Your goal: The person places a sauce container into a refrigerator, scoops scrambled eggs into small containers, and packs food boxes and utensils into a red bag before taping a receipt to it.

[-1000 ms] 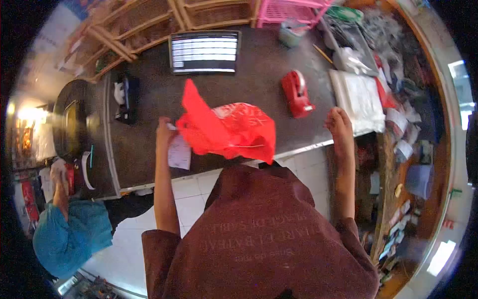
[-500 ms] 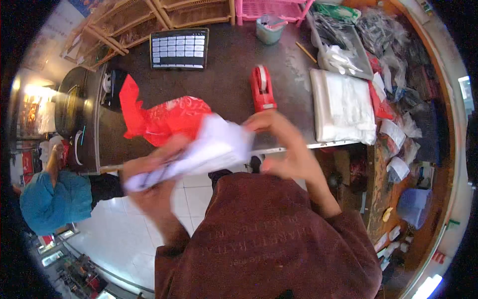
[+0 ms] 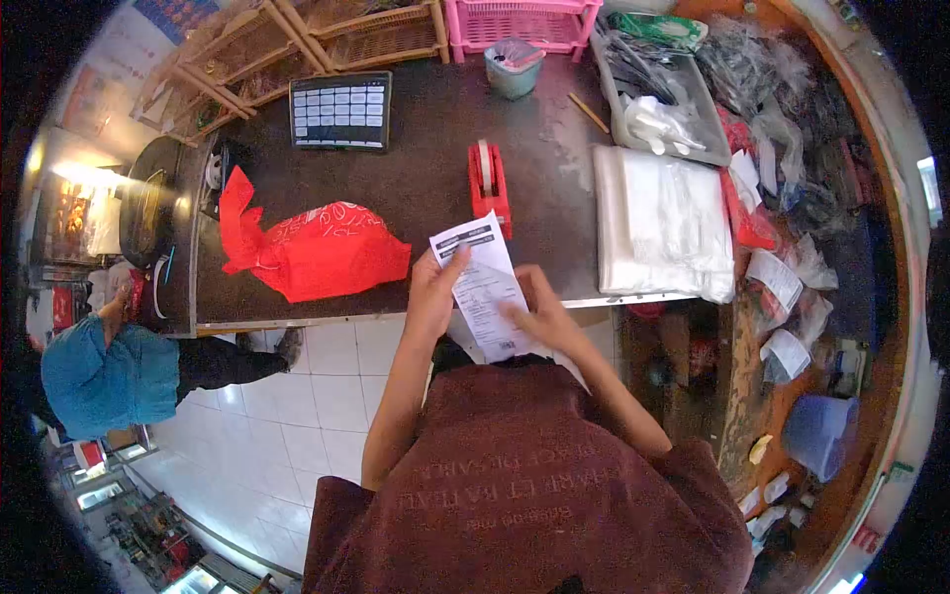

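Note:
A printed white paper slip [image 3: 479, 287] is held upright between my two hands at the counter's front edge. My left hand [image 3: 431, 295] pinches its left side, thumb on the printed face. Along the right side, my right hand [image 3: 542, 309] grips the lower part with thumb and fingers. Left of the slip, a red bag [image 3: 332, 252] with white lettering lies on the dark counter [image 3: 426, 178], its top sticking up. A red tape dispenser [image 3: 488, 188] stands just behind the slip.
Stacked clear plastic bags [image 3: 665, 223] lie on the right, before a grey tray [image 3: 673, 129] of utensils. A tablet [image 3: 339, 111], a cup [image 3: 513, 69] and racks [image 3: 376, 38] stand behind. Another person in teal [image 3: 109, 371] is at far left.
The slip has come up off the counter and is now between both my hands, lying steady and readable. My right hand has moved in from the right. The view has shifted, too.

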The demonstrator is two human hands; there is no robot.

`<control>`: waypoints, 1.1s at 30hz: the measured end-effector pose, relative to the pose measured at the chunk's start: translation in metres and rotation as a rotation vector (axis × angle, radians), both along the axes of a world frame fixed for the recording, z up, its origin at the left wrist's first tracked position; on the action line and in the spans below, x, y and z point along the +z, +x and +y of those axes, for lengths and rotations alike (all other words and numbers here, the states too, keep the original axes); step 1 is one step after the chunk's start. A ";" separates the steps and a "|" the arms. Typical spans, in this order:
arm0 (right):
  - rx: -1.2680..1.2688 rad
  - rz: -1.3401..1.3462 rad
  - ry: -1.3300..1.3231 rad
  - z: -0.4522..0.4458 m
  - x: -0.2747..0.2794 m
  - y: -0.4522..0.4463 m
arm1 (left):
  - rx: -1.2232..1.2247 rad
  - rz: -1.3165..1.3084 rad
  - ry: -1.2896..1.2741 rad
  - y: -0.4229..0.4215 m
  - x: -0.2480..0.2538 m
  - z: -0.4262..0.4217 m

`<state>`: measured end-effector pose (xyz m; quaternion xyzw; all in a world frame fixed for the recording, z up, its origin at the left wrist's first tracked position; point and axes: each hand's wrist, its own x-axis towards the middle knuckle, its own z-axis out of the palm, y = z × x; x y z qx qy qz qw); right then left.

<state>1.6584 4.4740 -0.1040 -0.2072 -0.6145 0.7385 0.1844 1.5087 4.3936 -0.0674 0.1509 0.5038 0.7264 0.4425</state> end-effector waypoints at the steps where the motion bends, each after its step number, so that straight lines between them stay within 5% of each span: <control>1: -0.111 -0.063 0.190 0.018 -0.007 -0.003 | -0.011 -0.023 -0.001 -0.002 -0.010 0.002; 5: -0.545 -0.176 0.399 0.088 -0.053 -0.058 | -0.190 -0.090 -0.087 -0.011 -0.064 0.005; 10: -0.299 -0.569 0.422 0.096 -0.068 -0.115 | -0.237 -0.078 -0.105 -0.010 -0.099 0.023; 17: -0.339 -0.305 0.671 0.014 0.003 -0.026 | -0.203 -0.155 -0.049 -0.003 -0.109 0.018; 19: -0.267 -0.477 0.404 -0.021 -0.020 -0.001 | -0.233 -0.071 -0.114 0.006 -0.099 0.008; 22: 0.224 -0.805 0.445 -0.009 -0.030 0.010 | -0.254 0.218 -0.228 0.018 -0.098 0.002; 25: -0.417 -0.488 0.952 0.025 -0.035 0.002 | -0.217 0.197 -0.256 0.022 -0.113 -0.010; 27: -0.469 -0.245 0.911 0.048 -0.027 -0.031 | -0.196 0.104 -0.259 0.027 -0.112 -0.012; 30: -0.159 -0.221 0.181 0.062 -0.100 -0.065 | -0.144 0.088 -0.266 0.030 -0.116 -0.005; 33: -0.217 -0.611 0.559 0.049 -0.072 -0.068 | -0.183 0.207 -0.284 0.024 -0.143 -0.005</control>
